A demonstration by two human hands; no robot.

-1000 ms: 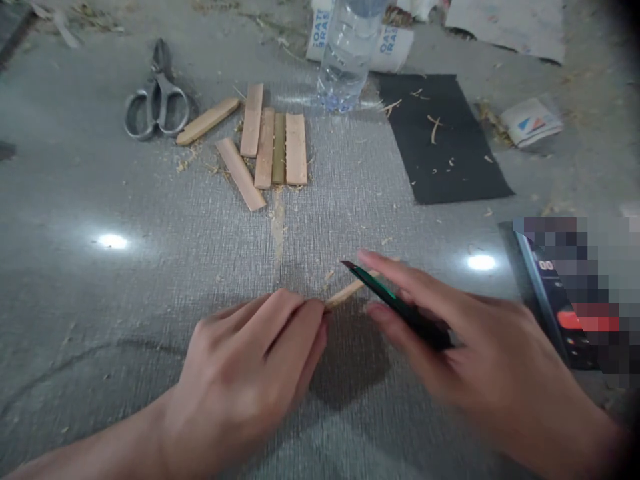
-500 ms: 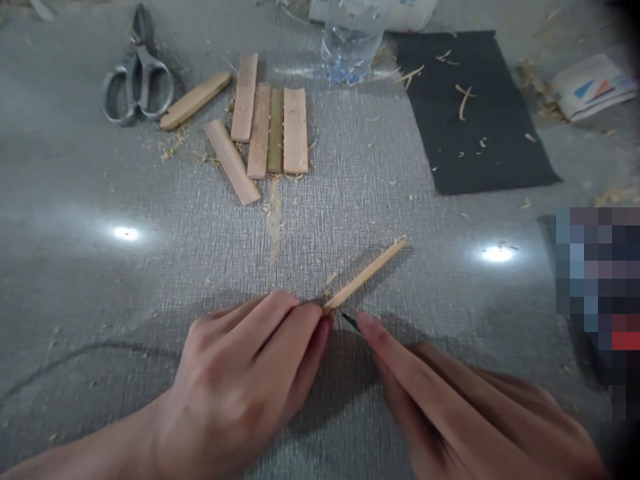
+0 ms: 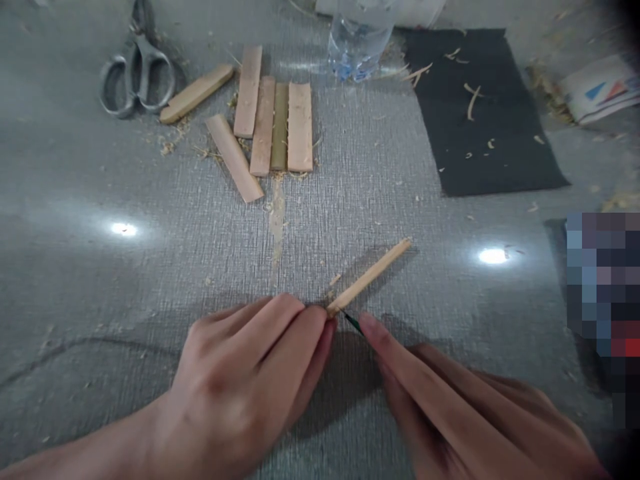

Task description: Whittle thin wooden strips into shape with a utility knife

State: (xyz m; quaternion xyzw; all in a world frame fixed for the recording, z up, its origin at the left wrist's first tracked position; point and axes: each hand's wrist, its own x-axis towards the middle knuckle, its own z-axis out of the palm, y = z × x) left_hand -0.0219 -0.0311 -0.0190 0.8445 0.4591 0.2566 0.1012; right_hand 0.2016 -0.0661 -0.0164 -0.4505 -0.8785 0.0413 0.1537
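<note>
My left hand (image 3: 250, 373) is closed around the near end of a narrow bamboo strip (image 3: 373, 275), which slants up and to the right over the table. My right hand (image 3: 450, 400) pinches a thin, dark green craft knife (image 3: 353, 323), most of it hidden under the fingers. Its point reaches the underside of the strip, just beside my left fingertips. Whether the tip cuts into the bamboo or only touches it, I cannot tell.
Several flat bamboo pieces (image 3: 300, 127) lie ahead, with metal scissors (image 3: 137, 77) to their left. Behind stands a clear plastic bottle (image 3: 360, 43). A dark sheet (image 3: 487, 133) strewn with shavings lies at right, near a white packet (image 3: 603, 90). A pixelated object (image 3: 605, 287) is at the right edge.
The view has shifted slightly, so the far objects sit a little differently. Both hands keep their grips, and the knife tip stays close to the strip's held end.
</note>
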